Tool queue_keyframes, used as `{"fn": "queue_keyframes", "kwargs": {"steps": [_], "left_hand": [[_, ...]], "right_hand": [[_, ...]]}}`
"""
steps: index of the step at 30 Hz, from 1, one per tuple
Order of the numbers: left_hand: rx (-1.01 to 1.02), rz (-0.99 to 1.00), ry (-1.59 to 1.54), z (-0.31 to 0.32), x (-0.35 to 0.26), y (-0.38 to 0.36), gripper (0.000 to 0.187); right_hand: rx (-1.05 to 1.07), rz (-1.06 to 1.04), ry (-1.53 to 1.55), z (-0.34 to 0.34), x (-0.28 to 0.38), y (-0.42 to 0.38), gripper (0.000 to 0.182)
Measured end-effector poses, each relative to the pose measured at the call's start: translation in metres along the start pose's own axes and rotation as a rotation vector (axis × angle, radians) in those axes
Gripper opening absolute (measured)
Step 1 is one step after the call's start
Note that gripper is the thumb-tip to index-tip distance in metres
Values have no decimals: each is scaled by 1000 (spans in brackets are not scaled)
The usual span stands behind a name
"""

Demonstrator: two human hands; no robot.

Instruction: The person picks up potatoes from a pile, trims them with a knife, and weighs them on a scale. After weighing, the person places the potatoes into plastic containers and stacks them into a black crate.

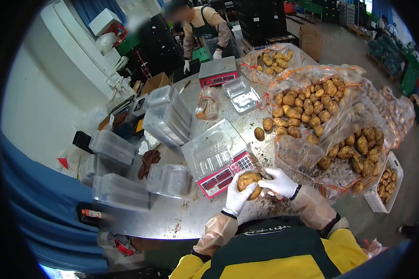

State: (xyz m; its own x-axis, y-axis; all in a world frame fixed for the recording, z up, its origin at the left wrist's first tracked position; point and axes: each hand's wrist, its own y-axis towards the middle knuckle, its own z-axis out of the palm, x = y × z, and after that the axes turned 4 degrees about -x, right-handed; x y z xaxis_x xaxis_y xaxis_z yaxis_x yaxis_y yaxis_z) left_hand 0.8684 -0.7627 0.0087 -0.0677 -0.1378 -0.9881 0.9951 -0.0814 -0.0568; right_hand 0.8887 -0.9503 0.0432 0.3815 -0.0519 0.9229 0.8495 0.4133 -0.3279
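Near the table's front edge, my gloved left hand (238,195) is wrapped round a large potato (250,182). My gloved right hand (280,182) is closed at the potato's right side; what its fingers hold is too small to make out. Just beyond the hands stands a red and white scale (226,176) with an open clear plastic box (213,156) on its plate. Loose potatoes (307,107) spill from clear plastic bags on the right, and a single potato (259,134) lies on the metal table behind the scale.
Stacked clear boxes (167,118) and a brown cloth (149,162) stand or lie to the left. A second scale (217,69) is at the back, near a co-worker (207,28). A white crate (376,197) of potatoes sits at the lower right.
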Motion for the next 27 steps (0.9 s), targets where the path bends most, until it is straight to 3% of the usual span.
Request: {"fn": "queue_keyframes", "kwargs": {"steps": [3, 5, 7, 9, 10, 11, 13, 16, 20, 23, 24, 27], "left_hand": [[-6, 46, 26, -7, -3, 3, 45], [-10, 25, -7, -14, -9, 4, 44], [-57, -82, -434, -24, 6, 11, 47], [-147, -298, -744, -32, 10, 20, 55], [-83, -347, -877, -37, 9, 22, 58], [45, -368, -1040, -46, 16, 26, 58], [132, -389, -1114, -55, 25, 31, 56], [27, -482, -1267, -48, 22, 33, 59], [73, -727, -1647, -47, 10, 39, 72], [106, -748, -1539, -54, 27, 50, 74], [41, -731, -1391, -47, 21, 51, 76], [134, -661, -1124, -40, 26, 53, 78]], "right_hand": [[-29, -15, -108, 2, 1, 15, 15], [-61, 156, 78, -5, 7, 23, 13], [-65, 78, 184, -9, 6, 28, 12], [-227, 42, 156, -4, 2, 31, 12], [-197, -43, 107, -4, -4, 33, 11], [-185, 0, 14, -4, -3, 32, 12], [-197, -69, 3, 4, -11, 31, 13], [-225, -70, -5, 9, -18, 32, 14], [-180, -65, -103, 1, -29, 32, 25], [-191, -211, 14, 6, -40, 34, 23], [-194, -175, -60, 8, -33, 31, 22], [-245, -290, -403, 9, -26, 29, 21]]}}
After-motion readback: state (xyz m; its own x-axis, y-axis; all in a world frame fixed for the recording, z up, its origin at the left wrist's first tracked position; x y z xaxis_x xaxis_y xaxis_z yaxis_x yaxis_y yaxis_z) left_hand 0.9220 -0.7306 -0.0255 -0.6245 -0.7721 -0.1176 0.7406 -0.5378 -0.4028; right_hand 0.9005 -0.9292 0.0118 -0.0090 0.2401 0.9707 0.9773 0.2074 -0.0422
